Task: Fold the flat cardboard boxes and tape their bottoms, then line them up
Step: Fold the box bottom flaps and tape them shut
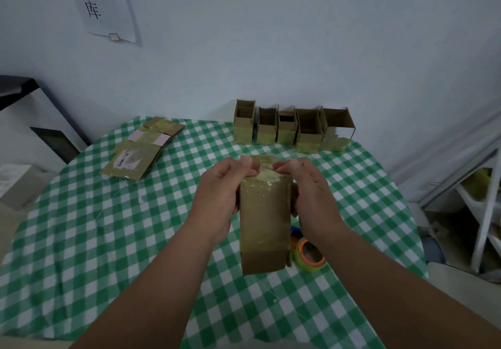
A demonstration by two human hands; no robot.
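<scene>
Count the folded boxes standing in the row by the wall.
5, side by side at the table's far edge: first box, second, third, fourth, fifth.

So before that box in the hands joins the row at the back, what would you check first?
1. Both hands grip the box: left hand, right hand: ok.
2. Tape covers the far end under the thumbs: ok.
3. Tape pressed flat, no wrinkles: not ok.
4. Near end left open: cannot tell.
5. Row of five boxes upright by the wall: ok.
6. Tape roll out of the path: ok.
</scene>
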